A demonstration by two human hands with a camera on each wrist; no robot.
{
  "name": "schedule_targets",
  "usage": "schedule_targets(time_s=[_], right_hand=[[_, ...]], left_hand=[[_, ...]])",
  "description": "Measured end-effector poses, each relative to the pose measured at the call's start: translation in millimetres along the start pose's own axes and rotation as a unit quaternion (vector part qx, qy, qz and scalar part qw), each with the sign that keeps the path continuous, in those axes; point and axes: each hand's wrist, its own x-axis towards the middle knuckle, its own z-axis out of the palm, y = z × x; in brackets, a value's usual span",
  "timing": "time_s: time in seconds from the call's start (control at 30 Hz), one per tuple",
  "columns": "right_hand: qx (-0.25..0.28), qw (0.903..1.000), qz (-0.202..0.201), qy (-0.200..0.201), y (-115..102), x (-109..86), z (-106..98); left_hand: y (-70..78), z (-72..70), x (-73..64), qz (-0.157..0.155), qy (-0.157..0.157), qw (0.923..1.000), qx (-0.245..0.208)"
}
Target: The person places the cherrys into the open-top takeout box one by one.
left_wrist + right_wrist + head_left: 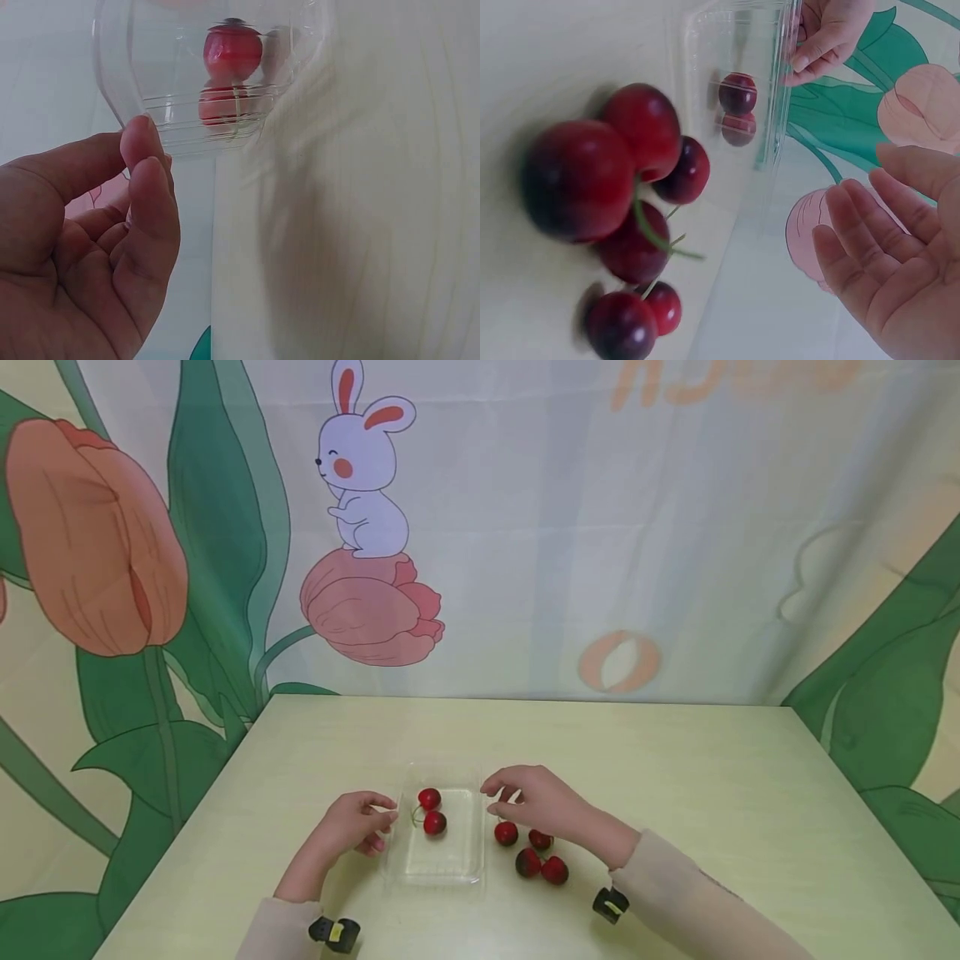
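Observation:
A clear plastic container [438, 868] stands on the table with two red cherries [433, 823] inside, green stems at their left. At its left edge my left hand [352, 825] pinches the rim between thumb and fingertip; in the left wrist view the fingertips [142, 142] meet right at the rim. My right hand [536, 797] hovers by the container's right edge, its fingers [847, 255] loosely bent with nothing between them. Below it lie several dark red cherries [528, 862], some with green stems, partly covered by the hand in the head view.
The pale table [675, 777] reaches back to a hanging cloth [510, 527] printed with a rabbit, tulips and leaves. A black wrist strap [334, 934] sits on the left wrist, another strap [611, 905] on the right.

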Motion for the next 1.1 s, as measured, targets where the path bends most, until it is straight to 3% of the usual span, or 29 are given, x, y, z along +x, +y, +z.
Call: schedule_targets(time_s=[0.43,0.73,1.1], right_hand=[[0.016,0.9989,0.024,0.036,19.2,-30.9,-11.3],[0.036,0.997,0.012,0.068,31.3,-51.5,-9.1],[0.042,0.9971,0.028,0.057,41.0,-71.2,-0.2]], left_hand=[[-0.7,0.8,-1.2,0.001,0.003,1.0,0.0],[-0.4,0.6,-0.8,0.001,0.001,1.0,0.0],[1.7,0.1,-1.3,-0.005,0.001,1.0,-0.001]])
